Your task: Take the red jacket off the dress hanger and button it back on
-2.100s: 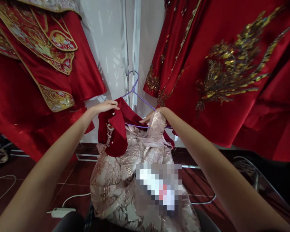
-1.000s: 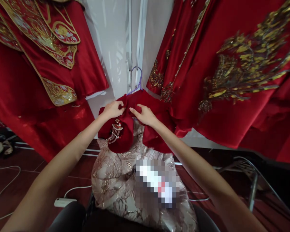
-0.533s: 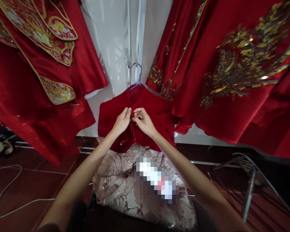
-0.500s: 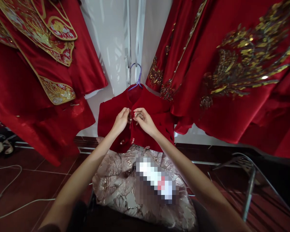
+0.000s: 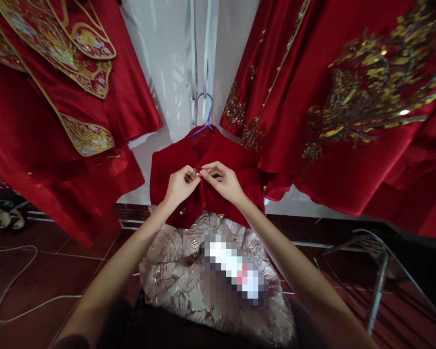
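A short dark red velvet jacket [image 5: 167, 167] hangs on a purple wire hanger [image 5: 205, 112] over a pale pink and gold brocade dress [image 5: 170, 271]. My left hand [image 5: 179, 185] and my right hand [image 5: 223, 182] meet at the jacket's front opening. Both pinch a small jewelled clasp [image 5: 201, 171] between their fingertips. The two front edges of the jacket are drawn together under my fingers.
Red satin gowns with gold embroidery hang at the left [image 5: 58, 97] and at the right [image 5: 349, 106]. A white wall [image 5: 167, 72] lies behind. A white cable [image 5: 18, 286] loops over the dark red tiled floor. A metal-framed chair [image 5: 378, 271] stands at the right.
The jacket, folded back off the hanger two seconds ago, now hangs closed over the dress. Both hands came together at its front and now pinch the clasp.
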Motion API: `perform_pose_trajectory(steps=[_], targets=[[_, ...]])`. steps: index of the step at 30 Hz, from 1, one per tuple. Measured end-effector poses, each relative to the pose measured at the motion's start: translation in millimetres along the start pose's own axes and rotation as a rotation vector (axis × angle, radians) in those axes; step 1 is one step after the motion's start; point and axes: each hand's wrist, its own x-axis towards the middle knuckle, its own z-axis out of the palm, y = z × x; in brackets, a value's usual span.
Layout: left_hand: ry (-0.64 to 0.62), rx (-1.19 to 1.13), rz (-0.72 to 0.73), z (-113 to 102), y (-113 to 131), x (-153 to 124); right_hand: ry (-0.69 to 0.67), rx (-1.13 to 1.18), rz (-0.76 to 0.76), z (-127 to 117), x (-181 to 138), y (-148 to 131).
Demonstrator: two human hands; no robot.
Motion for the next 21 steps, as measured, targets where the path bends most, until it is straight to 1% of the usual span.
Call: perform_pose_trajectory(steps=[5, 9, 15, 21], targets=[[-0.106, 0.181, 0.14, -11.0, 14.8, -4.0, 0.038, -0.051, -0.025, -1.4, -2.9, -6.5], [-0.177, 0.214, 0.167, -14.4, 17.7, -1.3, 0.041, -0.053, -0.033, -4.6, -4.0, -9.3], [-0.21, 0.321, 0.238, -16.6, 22.7, 5.3, 0.049, 0.025, -0.025, -9.9, -3.4, -4.5], [-0.284, 0.445, 0.288, -20.7, 25.3, 8.6, 0.051, 0.026, -0.009, -9.8, -2.5, -0.9]])
